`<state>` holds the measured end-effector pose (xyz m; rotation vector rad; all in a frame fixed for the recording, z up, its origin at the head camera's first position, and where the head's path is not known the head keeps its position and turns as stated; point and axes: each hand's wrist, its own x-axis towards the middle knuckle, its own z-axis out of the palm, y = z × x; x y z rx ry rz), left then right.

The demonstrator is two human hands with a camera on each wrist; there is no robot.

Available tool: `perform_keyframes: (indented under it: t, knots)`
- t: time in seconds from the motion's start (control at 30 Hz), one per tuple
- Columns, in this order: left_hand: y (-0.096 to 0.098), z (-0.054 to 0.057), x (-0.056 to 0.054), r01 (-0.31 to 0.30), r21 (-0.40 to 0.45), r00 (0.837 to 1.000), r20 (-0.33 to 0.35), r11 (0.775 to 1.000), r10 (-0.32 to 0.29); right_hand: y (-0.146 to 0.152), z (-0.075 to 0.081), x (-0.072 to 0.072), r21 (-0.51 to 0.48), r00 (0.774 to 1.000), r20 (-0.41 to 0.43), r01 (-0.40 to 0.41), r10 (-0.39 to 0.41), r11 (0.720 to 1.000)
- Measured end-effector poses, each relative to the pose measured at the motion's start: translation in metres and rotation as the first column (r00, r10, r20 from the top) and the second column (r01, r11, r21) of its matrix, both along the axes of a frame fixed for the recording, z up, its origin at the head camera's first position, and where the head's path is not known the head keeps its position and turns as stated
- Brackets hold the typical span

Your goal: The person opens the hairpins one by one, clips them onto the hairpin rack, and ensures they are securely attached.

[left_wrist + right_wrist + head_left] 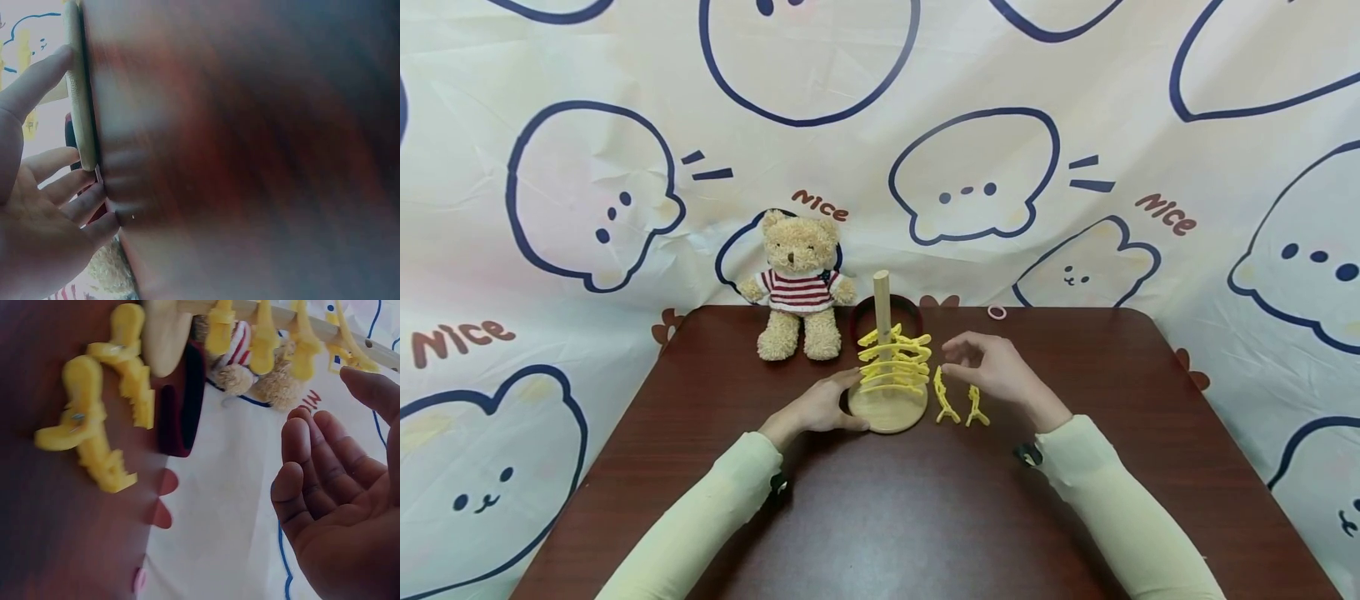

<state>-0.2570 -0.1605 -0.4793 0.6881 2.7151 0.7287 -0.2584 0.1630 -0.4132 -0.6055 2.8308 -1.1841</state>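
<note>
A wooden stand with a round base (889, 415) and an upright post (882, 302) is on the table, with several yellow plastic pieces (895, 354) sticking out along the post. My left hand (817, 403) holds the base's left side; in the left wrist view the thumb and index finger lie along the disc's edge (82, 112). To the stand's right, my right hand (992, 367) is raised with loosely bent fingers and nothing between them. Below it lie two loose yellow pieces, one nearer the stand (942, 392) and one farther right (976, 410), each forked at one end.
A teddy bear (797, 287) in a striped shirt sits behind the stand to the left. A dark red ring-shaped object (912, 308) is behind the post. Near the back edge of the brown table (895, 517) lies a small pink ring (997, 313). A printed cloth (850, 158) hangs behind.
</note>
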Motion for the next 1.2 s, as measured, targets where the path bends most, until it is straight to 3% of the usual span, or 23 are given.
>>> perform_keyframes:
  t: [0.67, 1.2]
  knots:
    - [0.001, 0.004, 0.003, 0.007, -0.001, 1.000, 0.031, 1.000, -0.007, 0.036, -0.050, 0.019, 0.105, 0.992, 0.099, 0.062, -0.073, 0.992]
    - [0.001, 0.003, 0.004, 0.021, 0.006, 1.000, 0.002, 1.000, -0.021, 0.044, -0.063, 0.024, 0.266, 0.985, 0.114, 0.095, -0.129, 0.959]
